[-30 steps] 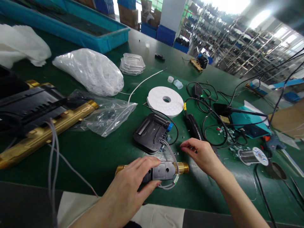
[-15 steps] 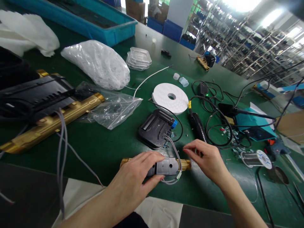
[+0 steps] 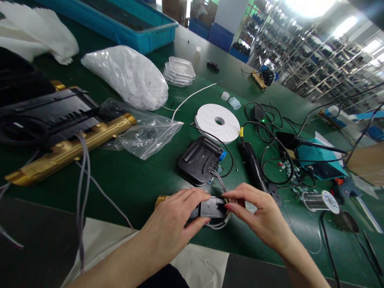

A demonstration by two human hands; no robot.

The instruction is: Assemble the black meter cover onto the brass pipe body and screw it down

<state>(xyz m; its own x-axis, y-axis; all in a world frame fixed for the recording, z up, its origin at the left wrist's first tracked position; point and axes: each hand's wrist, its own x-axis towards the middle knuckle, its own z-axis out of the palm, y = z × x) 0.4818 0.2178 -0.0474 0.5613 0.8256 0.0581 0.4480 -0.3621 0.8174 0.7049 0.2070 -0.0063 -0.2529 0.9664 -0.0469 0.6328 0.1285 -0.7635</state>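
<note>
Block gripped at counter's near edge

The grey block (image 3: pixel 207 208), set along a brass pipe (image 3: pixel 160 201), is clasped between thumb and fingers of the left hand (image 3: pixel 172 218) near the front edge of the counter (image 3: pixel 144 176). The thumb and forefinger of the right hand (image 3: pixel 261 212) are held close together at the block's right end; whether anything small is pinched there cannot be told. Just beyond, a black casing (image 3: pixel 198 160) is seen, grey wires (image 3: pixel 220 182) being led from it toward the right hand. Behind it, a white roll (image 3: pixel 218 123) is laid flat.

Brass pipe (image 3: pixel 161 199) partly behind left hand (image 3: pixel 174 217)
</note>
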